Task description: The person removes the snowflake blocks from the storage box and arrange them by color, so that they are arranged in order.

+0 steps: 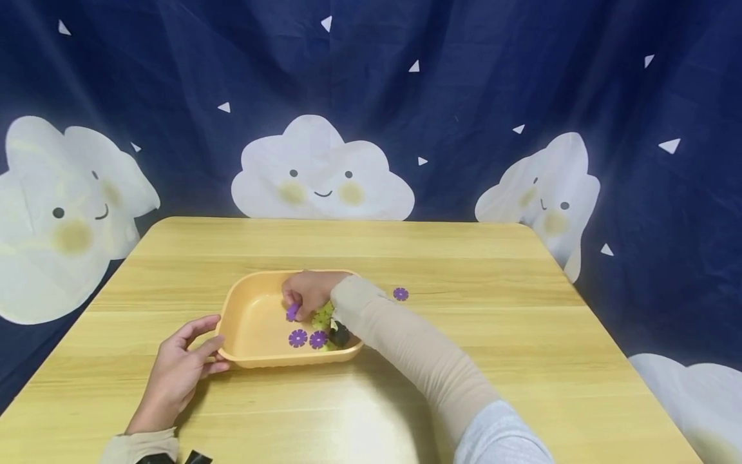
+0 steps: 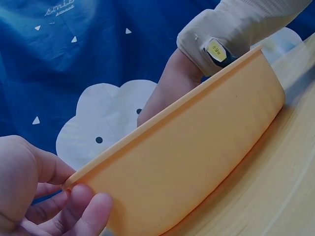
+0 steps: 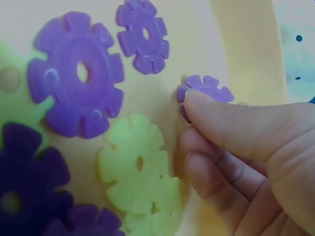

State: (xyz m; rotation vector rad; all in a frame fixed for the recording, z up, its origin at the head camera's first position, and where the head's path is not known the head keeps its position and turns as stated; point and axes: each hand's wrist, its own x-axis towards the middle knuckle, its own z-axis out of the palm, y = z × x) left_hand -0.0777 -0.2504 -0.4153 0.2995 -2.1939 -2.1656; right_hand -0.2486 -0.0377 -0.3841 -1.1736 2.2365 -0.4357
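Note:
An orange-yellow plastic basin (image 1: 249,357) stands on the wooden table. My left hand (image 1: 176,367) grips its left end, with thumb and fingers at the rim, as the left wrist view also shows. Inside the basin, my right hand (image 1: 310,293) pinches a purple snowflake disc (image 3: 204,88) between thumb and fingers. Two more purple snowflake discs (image 1: 298,338) lie on the basin floor in the head view. Yellow-green snowflake discs (image 3: 135,162) are beside the right hand, partly hidden by the wrist in the head view. Darker purple discs (image 3: 29,172) show at the lower left of the right wrist view.
One loose purple snowflake disc (image 1: 400,294) lies on the table (image 1: 522,335) to the right of the basin. Behind the table hangs a dark blue curtain (image 1: 452,96) printed with smiling clouds. The right sleeve (image 1: 423,361) crosses over the basin's right end.

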